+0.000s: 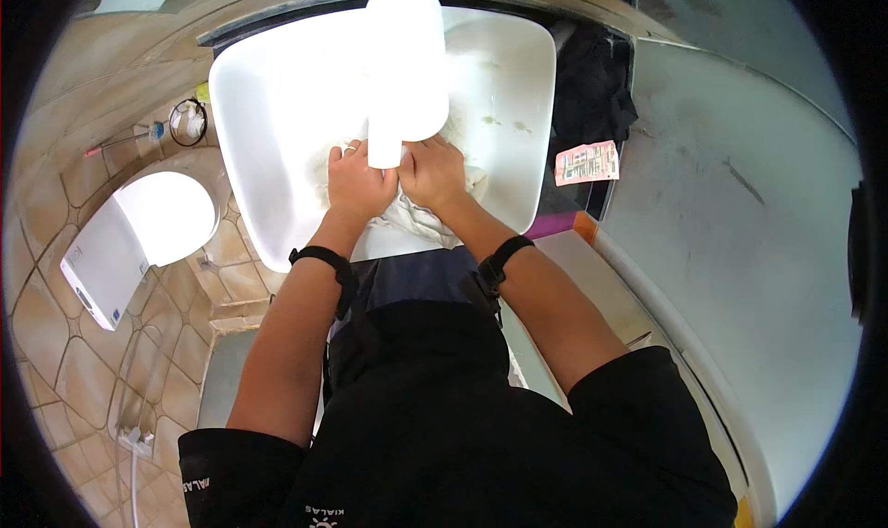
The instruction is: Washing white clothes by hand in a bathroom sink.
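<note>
My left hand [359,183] and my right hand [436,172] are close together at the front of a white washbasin [519,111]. Both press and grip a wet white cloth [415,219], whose folds spill toward the basin's near rim. A bulky white faucet [408,56], washed out by glare, hangs over the hands. Its spout ends just above the gap between them and hides some fingertips. A ring is on a left finger, and each wrist wears a black strap. Dirty-looking spots mark the basin's right side.
A white toilet [166,215] stands left on the tiles, with a toilet brush [154,132] behind it. Right of the basin lie dark fabric [593,84] and a pink printed packet [587,163]. A grey panel [721,250] rises at far right.
</note>
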A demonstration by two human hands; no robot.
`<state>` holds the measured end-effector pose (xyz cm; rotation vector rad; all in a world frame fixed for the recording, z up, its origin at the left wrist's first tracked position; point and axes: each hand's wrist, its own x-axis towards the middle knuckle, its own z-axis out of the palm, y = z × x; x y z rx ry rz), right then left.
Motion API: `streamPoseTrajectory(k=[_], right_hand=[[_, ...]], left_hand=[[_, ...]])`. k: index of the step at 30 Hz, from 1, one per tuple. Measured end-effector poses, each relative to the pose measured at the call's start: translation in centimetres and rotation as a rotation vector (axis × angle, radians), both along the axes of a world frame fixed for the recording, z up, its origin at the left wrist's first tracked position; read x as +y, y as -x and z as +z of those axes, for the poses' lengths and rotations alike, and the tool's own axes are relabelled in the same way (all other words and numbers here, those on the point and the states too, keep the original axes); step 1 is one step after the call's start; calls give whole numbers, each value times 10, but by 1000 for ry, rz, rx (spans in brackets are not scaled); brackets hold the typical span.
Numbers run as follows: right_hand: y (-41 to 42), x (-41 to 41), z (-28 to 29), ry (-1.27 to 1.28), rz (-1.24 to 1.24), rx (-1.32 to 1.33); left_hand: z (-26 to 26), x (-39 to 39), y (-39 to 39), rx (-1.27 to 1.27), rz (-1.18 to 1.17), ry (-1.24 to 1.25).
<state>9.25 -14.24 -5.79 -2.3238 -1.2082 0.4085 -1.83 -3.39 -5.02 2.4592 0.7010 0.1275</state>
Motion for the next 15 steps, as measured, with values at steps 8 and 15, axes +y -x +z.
streamPoseTrajectory(k=[8, 15], right_hand=[[0, -1, 4, -27, -8, 35], [-2, -1, 5, -51, -6, 2]], left_hand=[[-4, 0, 7, 91, -34, 31], [-10, -2, 9, 188, -70, -26]])
